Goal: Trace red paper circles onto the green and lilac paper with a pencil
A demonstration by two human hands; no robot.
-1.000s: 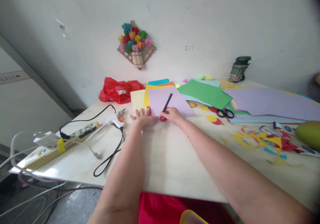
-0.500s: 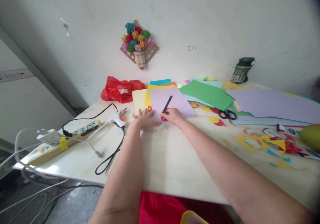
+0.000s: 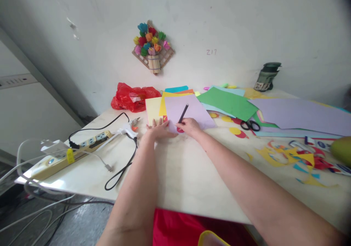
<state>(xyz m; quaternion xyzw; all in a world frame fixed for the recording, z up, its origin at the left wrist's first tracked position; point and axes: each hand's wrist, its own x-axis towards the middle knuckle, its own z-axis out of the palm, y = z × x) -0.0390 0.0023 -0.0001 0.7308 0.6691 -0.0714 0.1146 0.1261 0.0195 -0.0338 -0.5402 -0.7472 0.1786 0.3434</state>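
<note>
A black pen (image 3: 183,113) leans up and to the right out of my right hand (image 3: 190,127), whose fingers close around its lower part. That hand rests on a sheet of lilac paper (image 3: 182,107), over a small red piece (image 3: 180,130) that it partly covers. My left hand (image 3: 159,129) lies flat with fingers spread at the sheet's lower left corner. Pale yellow paper (image 3: 153,108) and bright yellow paper (image 3: 162,105) show from under the lilac sheet. By my left fingertips is a small red and yellow piece (image 3: 165,119).
On the left lie a glue gun (image 3: 130,129) and a power strip (image 3: 90,143) with cables. A red plastic bag (image 3: 134,97) sits behind. To the right are green paper (image 3: 230,103), black scissors (image 3: 250,125), paper scraps (image 3: 287,156) and a bottle (image 3: 267,77).
The view has shifted very slightly. Both hands keep nearly the same place, and the pen is still in my right hand.
</note>
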